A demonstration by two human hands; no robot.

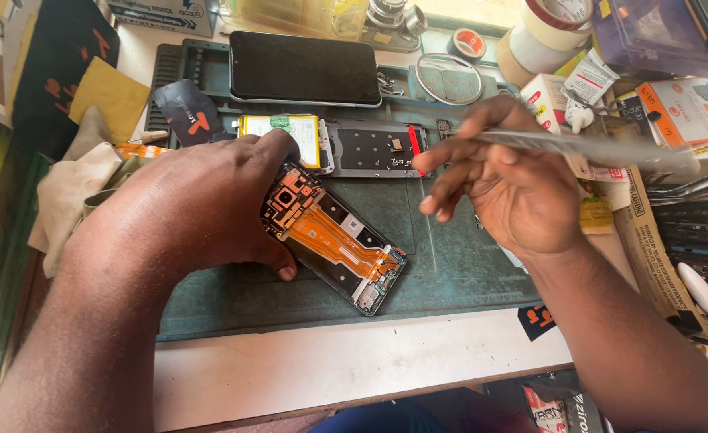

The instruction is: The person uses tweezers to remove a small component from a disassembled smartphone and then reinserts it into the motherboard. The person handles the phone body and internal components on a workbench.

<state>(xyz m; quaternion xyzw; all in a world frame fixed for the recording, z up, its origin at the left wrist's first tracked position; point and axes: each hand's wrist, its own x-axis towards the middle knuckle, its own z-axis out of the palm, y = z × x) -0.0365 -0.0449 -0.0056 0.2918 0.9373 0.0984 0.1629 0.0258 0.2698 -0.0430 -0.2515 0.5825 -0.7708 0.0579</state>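
An opened phone (334, 240) with orange ribbon cables lies tilted on a dark green work mat (450, 273). My left hand (193, 208) presses down on its upper left end, thumb at the lower edge and fingers over the top. My right hand (502, 188) hovers to the right of the phone and pinches metal tweezers (586, 148) that point right. Behind the hands lies a phone frame (370, 148) with a yellow battery (281, 132). A whole phone with a black screen (306, 68) rests at the back of the mat.
Tape rolls (546, 32) and small boxes stand at the back right. A rack of tools (691, 216) fills the right side. A beige cloth (69, 192) lies left of the mat. A white table edge (330, 369) runs along the front.
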